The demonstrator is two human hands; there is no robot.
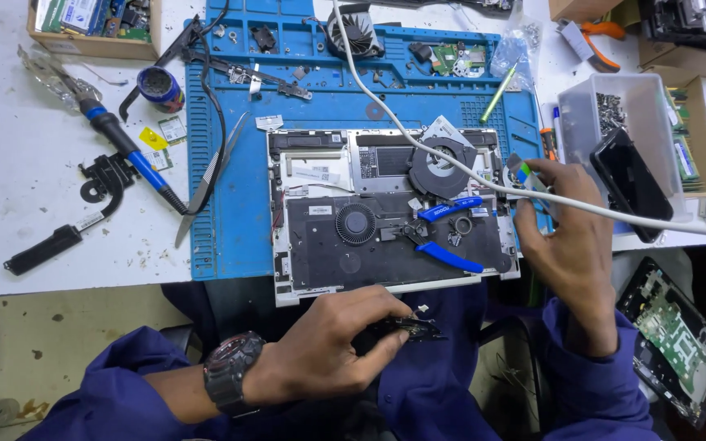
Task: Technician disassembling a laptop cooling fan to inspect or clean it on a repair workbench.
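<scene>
Overhead, cluttered white bench (18, 163), blue mat (230, 237), maybe workshop.

Single head-worn view, looking steeply down from above the near edge of the table (18, 204), close over the opened laptop base (394, 212) on a blue mat (230, 237); lap and floor visible nearest.
</scene>
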